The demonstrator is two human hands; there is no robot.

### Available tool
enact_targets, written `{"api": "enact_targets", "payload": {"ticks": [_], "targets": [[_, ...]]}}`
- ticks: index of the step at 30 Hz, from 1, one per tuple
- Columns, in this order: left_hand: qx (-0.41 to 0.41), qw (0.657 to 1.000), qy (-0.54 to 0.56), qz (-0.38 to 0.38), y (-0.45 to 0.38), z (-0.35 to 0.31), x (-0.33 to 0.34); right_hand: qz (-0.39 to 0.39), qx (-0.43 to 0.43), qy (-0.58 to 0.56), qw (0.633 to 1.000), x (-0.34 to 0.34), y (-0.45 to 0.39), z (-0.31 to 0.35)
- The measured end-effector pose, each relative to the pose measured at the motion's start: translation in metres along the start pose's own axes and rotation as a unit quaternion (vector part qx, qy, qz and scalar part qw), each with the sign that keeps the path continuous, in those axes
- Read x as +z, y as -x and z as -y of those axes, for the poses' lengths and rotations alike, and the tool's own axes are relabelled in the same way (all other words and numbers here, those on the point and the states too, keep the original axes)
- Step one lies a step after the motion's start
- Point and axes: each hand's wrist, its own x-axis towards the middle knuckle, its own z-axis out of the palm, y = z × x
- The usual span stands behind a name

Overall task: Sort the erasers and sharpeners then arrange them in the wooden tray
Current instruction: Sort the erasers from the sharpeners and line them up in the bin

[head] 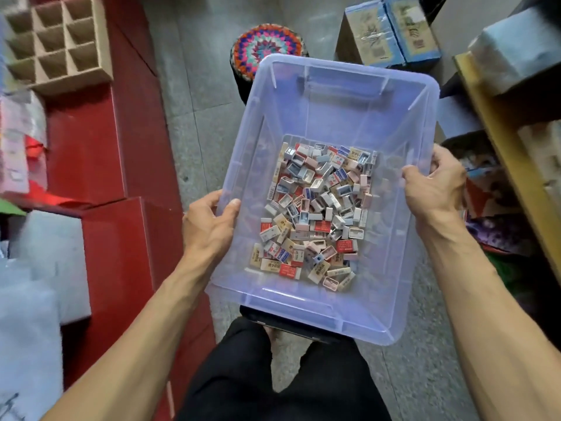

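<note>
**Erasers and sharpeners unsorted, bin in hand**

Erasers [344, 245] and sharpeners [315, 183] sit mixed in one loose pile on the floor of a clear plastic bin [334, 320]. No grouping visible, so sorting looks not started.

Hands:
- Left hand [209, 221] grips the bin's left rim, thumb hooked over the edge, fingers outside the wall.
- Right hand [434, 185] grips the right rim, fingers curled over the edge.
- Neither holds an eraser or sharpener.

Bin is held up above the person's lap, over the grey floor, not resting on anything that shows. Crochet stool [267, 45] just beyond its far edge.

A divided tray [103, 38] with square cells sits upper left on a red box [91, 147], well apart from the bin. Looks like cardboard or wood; can't tell which. Probably the target tray. Visible cells look empty, though the view is blurred.

Progress call: roughly zero. Left: set the bin down, split the two types, fill the tray cells.
</note>
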Motion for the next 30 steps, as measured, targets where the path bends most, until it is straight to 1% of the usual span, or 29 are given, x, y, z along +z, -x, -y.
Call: {"api": "enact_targets", "payload": {"ticks": [5, 10, 13, 16, 19, 26, 28, 30], "targets": [[0.022, 0.999, -0.035, 0.012, -0.100, -0.074, 0.008, -0.031, 0.019, -0.015, 0.999, 0.042, -0.086, 0.038], [0.026, 0.998, -0.052, 0.019, -0.192, -0.143, 0.037, -0.016, 0.037, -0.043, 0.998, 0.080, -0.192, 0.066], [0.030, 0.997, -0.065, 0.023, -0.244, -0.181, 0.062, -0.011, 0.044, -0.054, 0.998, 0.104, -0.256, 0.077], [0.024, 0.998, -0.059, 0.024, -0.308, -0.234, 0.094, -0.002, 0.054, -0.065, 0.996, 0.127, -0.340, 0.091], [0.031, 0.997, -0.066, 0.034, -0.365, -0.276, 0.120, -0.004, 0.059, -0.065, 0.996, 0.142, -0.411, 0.108], [0.038, 0.998, -0.043, 0.040, -0.480, -0.368, 0.182, -0.009, 0.055, -0.069, 0.996, 0.171, -0.559, 0.155], [0.033, 0.997, -0.044, 0.047, -0.518, -0.385, 0.205, -0.013, 0.061, -0.074, 0.995, 0.184, -0.599, 0.157], [0.038, 0.996, -0.038, 0.065, -0.551, -0.408, 0.231, -0.036, 0.070, -0.077, 0.994, 0.194, -0.638, 0.151]]}}
